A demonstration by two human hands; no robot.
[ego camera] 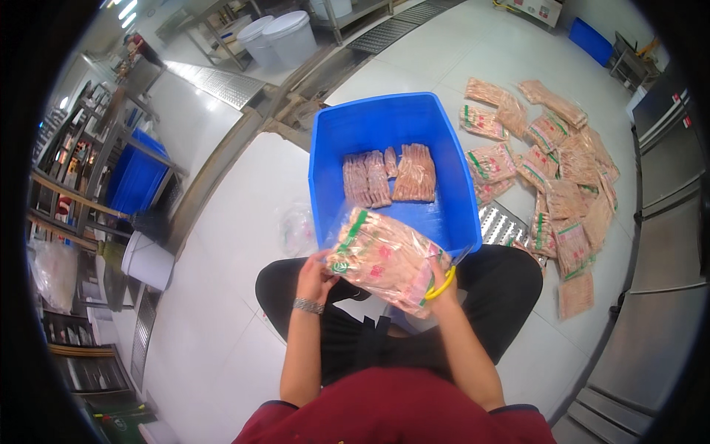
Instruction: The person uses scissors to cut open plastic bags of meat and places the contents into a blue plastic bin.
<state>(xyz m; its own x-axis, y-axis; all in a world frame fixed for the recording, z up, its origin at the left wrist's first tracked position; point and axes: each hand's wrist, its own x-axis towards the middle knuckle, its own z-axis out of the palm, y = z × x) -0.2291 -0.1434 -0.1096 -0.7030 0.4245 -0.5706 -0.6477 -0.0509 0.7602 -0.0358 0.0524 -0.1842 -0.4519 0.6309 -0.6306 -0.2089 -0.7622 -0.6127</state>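
A clear plastic package of frozen meat [383, 258], with green bands and pink print, is held between both hands over the near rim of a blue plastic crate [327, 166]. My left hand [315, 279] grips its left edge. My right hand [441, 283] grips the right edge and also carries scissors [442, 284] with yellow handles, their blades pointing away over the crate's rim. Inside the crate lie frozen slabs of meat pieces, one block [414, 173] at the right and more [367, 178] at the left. What the pieces are exactly, I cannot tell.
Many similar packages [571, 161] lie heaped on the floor right of the crate, partly over a metal drain grate [502, 225]. Crumpled clear plastic [297, 230] is left of it. Steel cabinets [665, 233] line the right; a white bucket [147, 261] and racks stand left. Another person [145, 50] is far back.
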